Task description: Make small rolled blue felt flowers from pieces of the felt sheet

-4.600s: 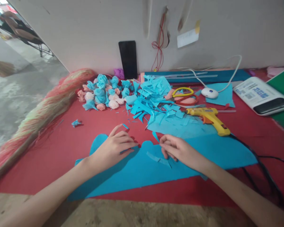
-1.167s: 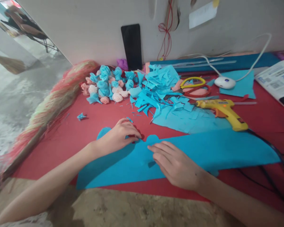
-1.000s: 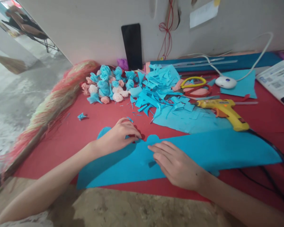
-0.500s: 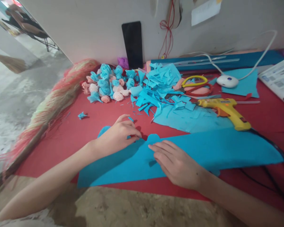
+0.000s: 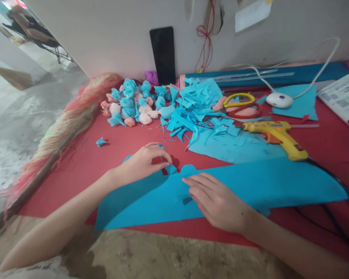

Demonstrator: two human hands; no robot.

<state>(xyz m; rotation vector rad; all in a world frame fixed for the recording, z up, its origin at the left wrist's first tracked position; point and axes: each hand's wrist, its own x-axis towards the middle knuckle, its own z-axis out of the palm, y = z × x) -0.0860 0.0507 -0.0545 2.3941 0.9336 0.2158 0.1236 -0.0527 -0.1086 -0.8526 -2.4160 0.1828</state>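
A long strip of blue crepe-like paper (image 5: 229,186) lies across the red table in front of me. My left hand (image 5: 147,161) is over its far edge, thumb and forefinger pinched on a small blue paper piece (image 5: 171,169). To the right, my right hand (image 5: 218,201) rests on the strip with its fingers stretched out and close together. Just beyond those fingertips, a rounded blue paper piece (image 5: 188,169) sticks out past the strip's edge. Another bit of blue shows behind my left wrist, mostly hidden.
Blue and pink paper flowers (image 5: 129,102) are heaped at the back, beside blue paper scraps (image 5: 197,100). Scissors (image 5: 240,100) and a yellow glue gun (image 5: 279,133) lie to the right. One small blue flower (image 5: 101,142) sits apart. A phone (image 5: 163,54) leans on the wall.
My left hand has lifted and turned slightly, and the small blue piece at its fingertips now shows more. My right hand has stayed in place.
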